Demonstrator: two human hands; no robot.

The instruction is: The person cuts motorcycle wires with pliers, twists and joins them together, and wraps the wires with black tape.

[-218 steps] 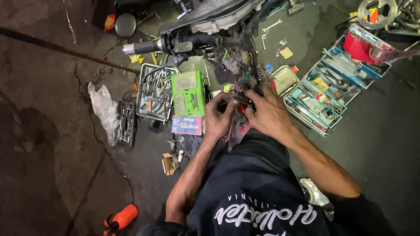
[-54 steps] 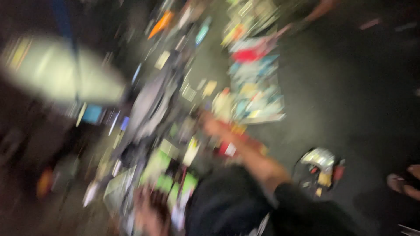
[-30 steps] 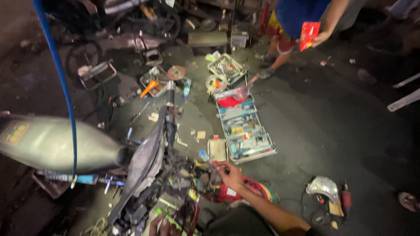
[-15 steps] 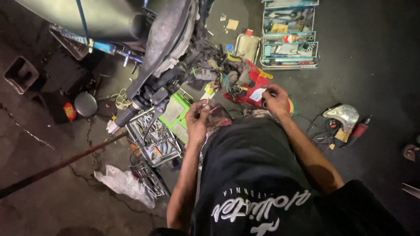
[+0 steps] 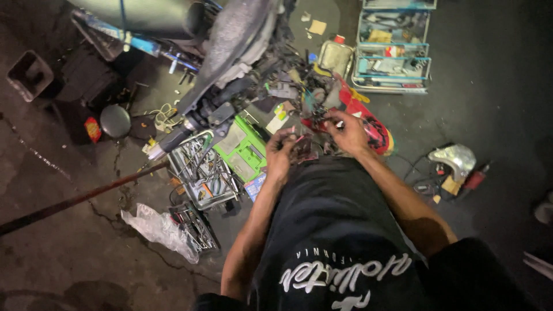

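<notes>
Red panel [image 5: 368,124] crowds both hands [image 5: 314,141], wiring between.

A green plastic case [image 5: 246,152] is seen open on the dark concrete floor [image 5: 75,247], just beside a metal tray of sockets [image 5: 201,173]. A blue tiered toolbox [image 5: 393,49] is spread open farther off, and a crumpled clear plastic bag [image 5: 158,230] lies near a long rusty rod [image 5: 75,198].

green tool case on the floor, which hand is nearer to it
Left. The left hand is just right of the green tool case, almost at its edge. The right hand is farther right, over the red panel, with the left hand between it and the case.
</notes>
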